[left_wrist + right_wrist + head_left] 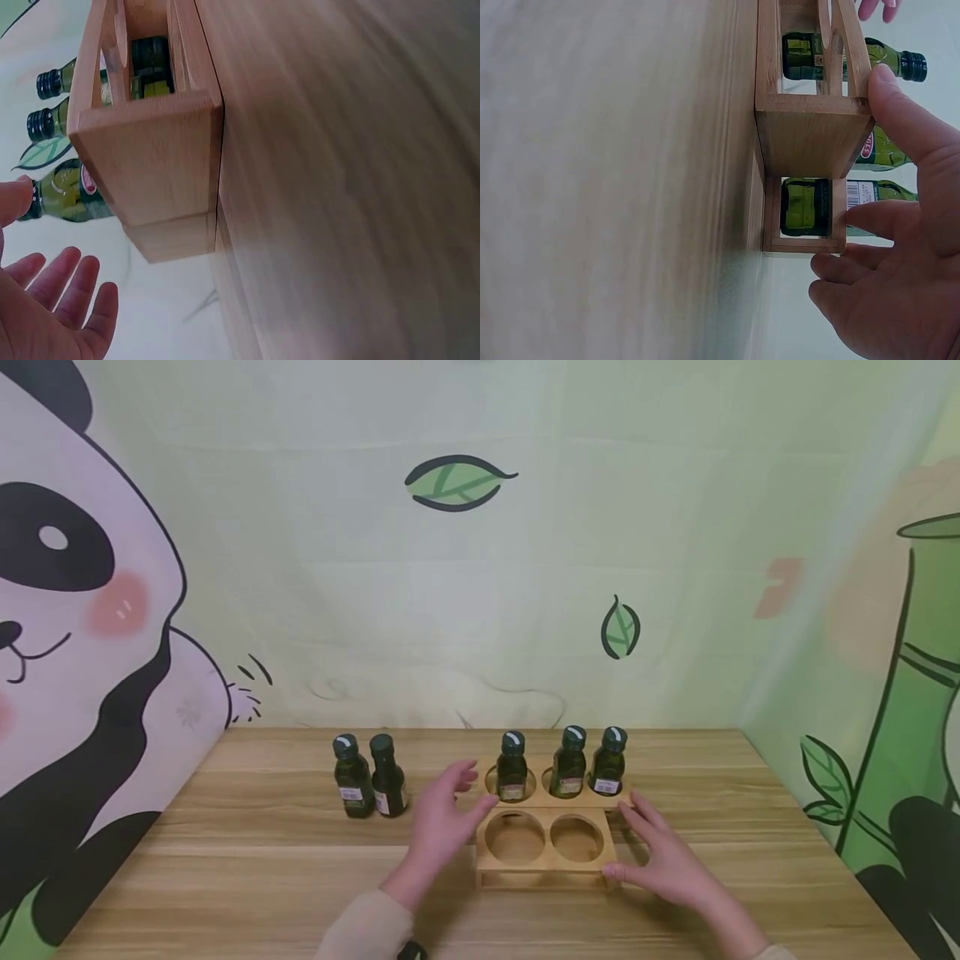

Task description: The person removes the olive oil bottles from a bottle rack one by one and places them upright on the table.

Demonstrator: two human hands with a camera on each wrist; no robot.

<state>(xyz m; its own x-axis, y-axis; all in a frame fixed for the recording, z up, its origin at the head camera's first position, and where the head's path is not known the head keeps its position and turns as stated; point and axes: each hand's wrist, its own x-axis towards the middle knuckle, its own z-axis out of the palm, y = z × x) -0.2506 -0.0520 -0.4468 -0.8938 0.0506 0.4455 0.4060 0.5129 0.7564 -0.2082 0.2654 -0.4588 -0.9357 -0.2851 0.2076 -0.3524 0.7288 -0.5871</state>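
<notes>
A wooden bottle rack point(540, 863) stands on the table, with two round holes in its front section and three small dark green bottles with black caps in its back section. These are the left bottle point(512, 768), the middle bottle point(570, 768) and the right bottle point(608, 767). My left hand point(441, 822) is held beside the rack's left side, fingers spread, close to the left bottle. At the rack's right side, my right hand point(663, 858) rests its thumb point(900, 105) on the front section's corner. Its index finger point(885, 217) reaches along the back section's end.
Left of the rack, a pair of similar bottles stands on the wooden table point(262, 843): one bottle point(354, 783) with a white label, and a darker bottle point(387, 781) right beside it. Behind the table hangs a cloth backdrop point(337, 568) printed with a panda, leaves and bamboo.
</notes>
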